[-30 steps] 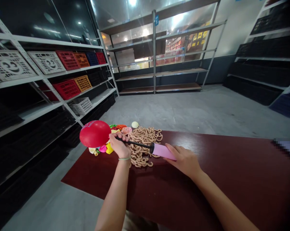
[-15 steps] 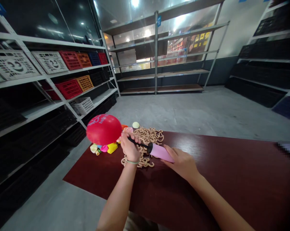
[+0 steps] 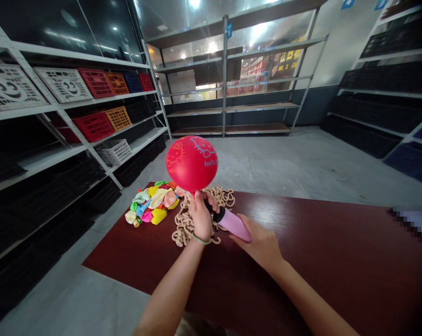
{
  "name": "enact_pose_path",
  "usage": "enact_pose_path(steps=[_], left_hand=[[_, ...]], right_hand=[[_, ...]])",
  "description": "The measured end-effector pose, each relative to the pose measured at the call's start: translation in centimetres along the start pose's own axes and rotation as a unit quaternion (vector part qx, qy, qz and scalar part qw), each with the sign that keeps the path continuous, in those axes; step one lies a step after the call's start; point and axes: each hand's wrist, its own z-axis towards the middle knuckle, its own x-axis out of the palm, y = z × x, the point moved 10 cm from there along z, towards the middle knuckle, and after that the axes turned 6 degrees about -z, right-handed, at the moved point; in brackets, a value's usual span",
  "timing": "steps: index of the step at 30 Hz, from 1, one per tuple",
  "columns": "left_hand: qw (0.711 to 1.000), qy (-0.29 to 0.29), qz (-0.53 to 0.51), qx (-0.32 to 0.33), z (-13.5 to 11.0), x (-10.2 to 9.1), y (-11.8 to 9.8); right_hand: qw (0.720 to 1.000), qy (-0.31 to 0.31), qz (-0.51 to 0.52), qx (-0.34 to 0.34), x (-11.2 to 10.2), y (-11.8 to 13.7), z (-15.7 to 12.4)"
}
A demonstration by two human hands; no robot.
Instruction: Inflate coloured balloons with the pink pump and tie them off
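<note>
My left hand [image 3: 202, 217] grips the neck of a red printed balloon [image 3: 191, 164] around the black nozzle of a pink hand pump [image 3: 234, 225]. The balloon stands inflated above that hand, with a cartoon cat and "hello" printed on it. My right hand [image 3: 260, 245] holds the pump's pink barrel at its lower end. Under my left wrist lies a heap of tan looped chain [image 3: 183, 219]. To its left is a pile of limp multicoloured balloons [image 3: 150, 205].
Both piles lie on a dark red wooden table [image 3: 284, 224], with a pixelated object [image 3: 416, 221] at its right edge. Metal shelves with plastic crates line the left, more shelving stands behind, and black crates fill the right shelves. The floor is grey concrete.
The red balloon has swung from low on the left to upright above my left hand. The pump now tilts more steeply, and the pile of limp balloons is no longer partly hidden.
</note>
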Motion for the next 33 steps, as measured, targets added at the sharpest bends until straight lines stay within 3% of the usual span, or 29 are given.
enact_pose_path(steps=[3,7,11,14,20,22,25,30,33], left_hand=[[0.999,-0.036,-0.007,0.008,0.4,-1.4,-0.7],[0.994,-0.089,-0.032,0.063,1.6,-3.5,-4.9],[0.985,-0.109,-0.042,0.124,2.2,-4.4,-8.6],[0.986,-0.104,-0.039,0.126,2.0,-3.9,-8.2],[1.000,0.001,-0.006,0.013,0.1,0.1,-1.2],[1.000,0.007,-0.009,0.004,-0.3,0.3,-0.5],[0.999,-0.032,-0.025,0.019,0.3,-1.2,-2.0],[0.988,-0.113,-0.049,0.095,2.3,-5.1,-7.3],[0.981,-0.127,-0.054,0.135,2.7,-6.0,-9.0]], right_hand=[[0.999,0.030,-0.018,-0.024,0.5,-0.1,0.1],[0.996,0.019,-0.050,-0.071,-0.2,-0.8,0.5],[0.993,0.009,-0.078,-0.089,-1.0,-1.7,0.6],[0.994,0.000,-0.071,-0.084,-1.0,-1.2,0.4],[1.000,-0.003,-0.010,-0.015,-0.3,0.0,0.0],[1.000,0.006,-0.008,-0.016,-0.1,0.2,0.0],[0.998,0.013,-0.038,-0.044,-0.2,0.0,0.3],[0.994,0.019,-0.071,-0.086,-0.5,-1.4,0.5],[0.993,0.017,-0.079,-0.087,-0.7,-1.7,0.5]])
